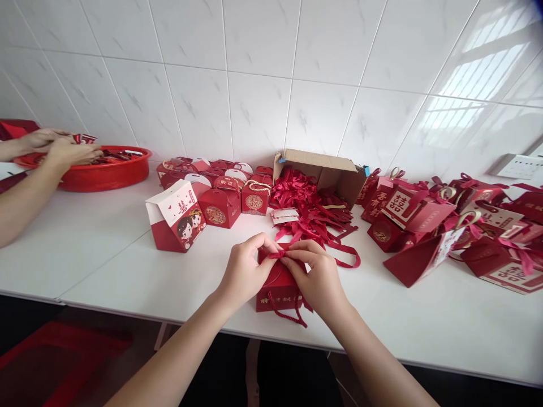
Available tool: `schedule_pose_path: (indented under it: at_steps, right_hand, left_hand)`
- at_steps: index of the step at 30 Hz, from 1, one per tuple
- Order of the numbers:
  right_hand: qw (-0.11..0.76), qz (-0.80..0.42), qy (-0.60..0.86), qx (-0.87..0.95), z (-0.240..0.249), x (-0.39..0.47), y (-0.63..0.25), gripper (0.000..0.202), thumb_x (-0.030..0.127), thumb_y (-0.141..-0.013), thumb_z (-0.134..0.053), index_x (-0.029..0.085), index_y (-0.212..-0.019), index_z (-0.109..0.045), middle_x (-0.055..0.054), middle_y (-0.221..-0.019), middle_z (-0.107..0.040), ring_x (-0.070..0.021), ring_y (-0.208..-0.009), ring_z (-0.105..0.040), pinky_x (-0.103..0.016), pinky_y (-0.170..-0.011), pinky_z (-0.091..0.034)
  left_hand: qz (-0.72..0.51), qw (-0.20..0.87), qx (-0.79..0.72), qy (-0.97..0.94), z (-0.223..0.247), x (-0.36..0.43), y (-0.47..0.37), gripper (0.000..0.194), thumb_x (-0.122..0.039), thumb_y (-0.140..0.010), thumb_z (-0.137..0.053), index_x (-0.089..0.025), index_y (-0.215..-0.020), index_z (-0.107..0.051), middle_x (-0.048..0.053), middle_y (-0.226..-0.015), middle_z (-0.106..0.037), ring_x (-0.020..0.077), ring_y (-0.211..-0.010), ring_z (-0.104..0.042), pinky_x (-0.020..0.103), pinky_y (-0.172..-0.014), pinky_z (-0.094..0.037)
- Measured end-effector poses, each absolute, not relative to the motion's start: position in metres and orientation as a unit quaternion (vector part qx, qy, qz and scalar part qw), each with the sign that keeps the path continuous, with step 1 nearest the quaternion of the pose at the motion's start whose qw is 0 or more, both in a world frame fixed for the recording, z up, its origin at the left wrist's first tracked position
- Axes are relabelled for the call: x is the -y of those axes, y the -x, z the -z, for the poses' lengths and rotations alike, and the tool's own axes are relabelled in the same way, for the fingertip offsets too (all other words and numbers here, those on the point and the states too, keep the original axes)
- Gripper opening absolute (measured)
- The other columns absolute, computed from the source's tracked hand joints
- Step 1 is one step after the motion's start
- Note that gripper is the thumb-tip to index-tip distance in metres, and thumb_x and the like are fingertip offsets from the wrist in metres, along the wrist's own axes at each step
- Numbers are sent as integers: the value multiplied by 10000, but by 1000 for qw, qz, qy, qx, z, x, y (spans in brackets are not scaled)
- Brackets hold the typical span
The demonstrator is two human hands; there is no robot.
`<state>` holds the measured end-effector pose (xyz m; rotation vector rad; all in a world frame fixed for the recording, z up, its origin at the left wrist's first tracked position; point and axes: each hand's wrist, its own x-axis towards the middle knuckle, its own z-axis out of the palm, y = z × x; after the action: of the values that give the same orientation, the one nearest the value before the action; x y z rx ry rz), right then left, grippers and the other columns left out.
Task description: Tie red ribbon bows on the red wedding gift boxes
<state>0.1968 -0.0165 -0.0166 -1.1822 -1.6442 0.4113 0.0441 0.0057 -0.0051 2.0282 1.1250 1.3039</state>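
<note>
A red gift box (278, 297) with gold lettering and a twisted cord handle stands near the table's front edge. On its top is a red ribbon (278, 255), bunched into a small knot or bow. My left hand (250, 268) pinches the ribbon from the left side. From the right, my right hand (316, 277) pinches it too, the fingertips of both hands nearly meeting. The cord hangs down the front of the box. My fingers partly hide the ribbon and the box top.
Loose red ribbons (297, 195) spill from a cardboard box (324, 167) behind. Several gift boxes (220, 206) stand back left, one white-roofed box (176, 217) in front; more (418, 212) are piled right. Far left, another person's hands (70, 152) are over a red basin (108, 175).
</note>
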Motion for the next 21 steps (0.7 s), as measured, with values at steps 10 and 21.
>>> schedule_pose_path:
  at_steps: [10, 21]
  right_hand:
    - [457, -380, 503, 628, 13, 13, -199, 275, 394, -846, -569, 184, -715, -689, -127, -1360, -490, -293, -1319, -410, -433, -1014, -395]
    - [544, -469, 455, 526, 17, 14, -191, 243, 404, -809, -628, 191, -768, -738, -134, -1306, -532, -281, -1238, -496, -366, -881, -501]
  left_hand:
    - [-478, 277, -405, -729, 9, -9, -43, 99, -166, -806, -559, -203, -720, -528, 16, -790, -671, 170, -810, -651, 291, -780, -498]
    - [-460, 242, -429, -739, 9, -2, -43, 136, -316, -823, -624, -196, -863, -672, 51, -902, -718, 195, -865, -669, 312, -828, -513]
